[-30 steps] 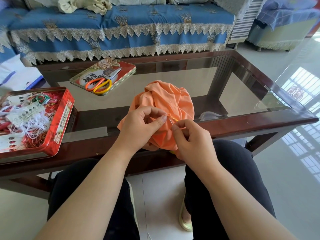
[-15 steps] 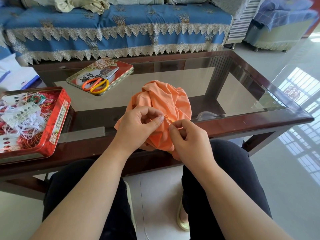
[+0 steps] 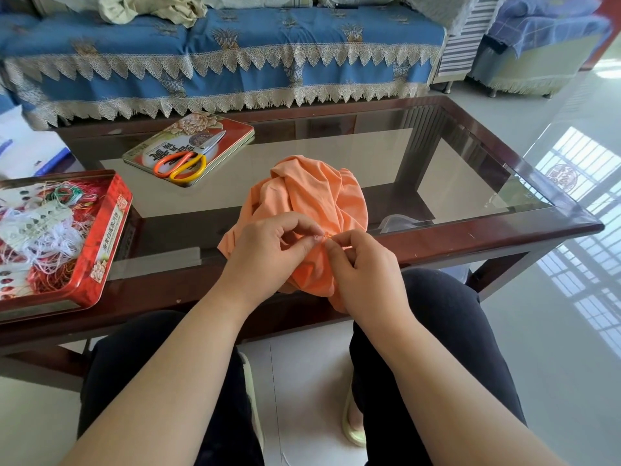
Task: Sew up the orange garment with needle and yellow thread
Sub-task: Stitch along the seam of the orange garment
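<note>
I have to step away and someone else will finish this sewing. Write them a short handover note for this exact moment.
Left hand: pinches a fold of the orange garment at the table's near edge.
Right hand: fingers pinched together at the same fold, apparently on the needle; needle and yellow thread are too small to make out.
Scissors lie on the tin lid; the red tin of threads sits at left.
Done: sewing seems under way; stitches not visible.
Left: finish the seam, knot, cut the thread.

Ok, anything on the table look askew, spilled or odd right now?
Mostly tidy. The red tin overhangs the table's near edge, its threads in a loose tangle. The scissors lie on the tin lid. Both hands, left and right, pinch the orange garment.
</note>
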